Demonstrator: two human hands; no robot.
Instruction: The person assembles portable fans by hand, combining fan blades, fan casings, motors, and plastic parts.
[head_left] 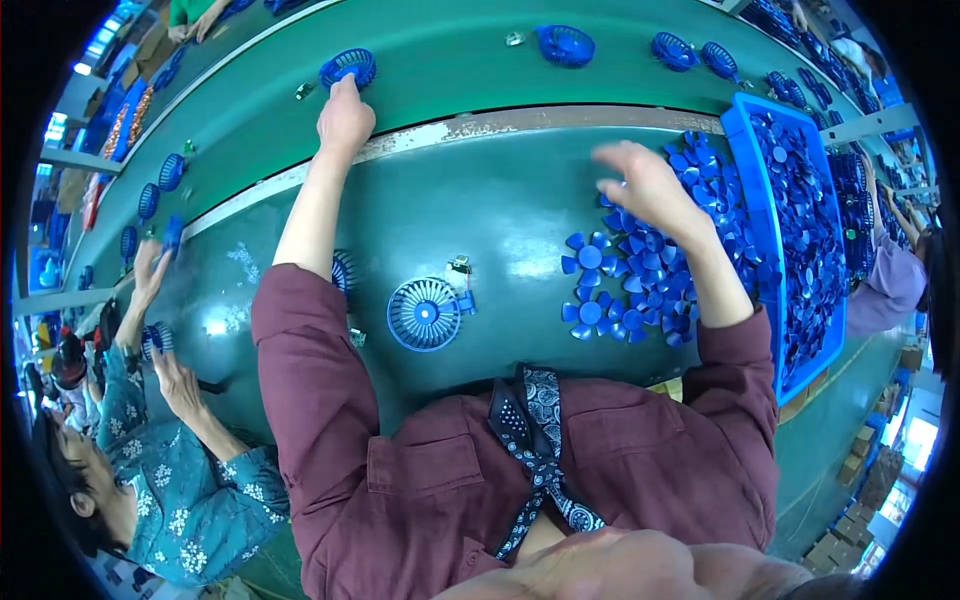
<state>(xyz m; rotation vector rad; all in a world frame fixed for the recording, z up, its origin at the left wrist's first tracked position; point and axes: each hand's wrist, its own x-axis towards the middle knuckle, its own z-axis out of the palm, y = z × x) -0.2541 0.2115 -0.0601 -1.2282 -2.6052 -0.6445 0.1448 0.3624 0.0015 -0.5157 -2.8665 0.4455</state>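
Note:
My left hand [346,120] reaches to the green conveyor belt, its fingers closed on the near rim of a blue fan housing [360,62]. A small circuit board [304,91] lies on the belt beside that housing. My right hand [648,188], a little blurred, hovers at the edge of a pile of blue fan blades [655,255] with its thumb and fingers apart and nothing visible between them. On the bench before me lies a round blue fan grille [425,314], with a small circuit board [459,264] beside it. My left forearm partly hides another blue housing [343,272].
A blue tray [733,135] full of fan blades stands right of the loose pile. Along the far side, the belt [450,70] carries more housings [567,46]. A co-worker's hand [178,385] is at the left; another person in a lilac sleeve [885,285] works beyond the tray.

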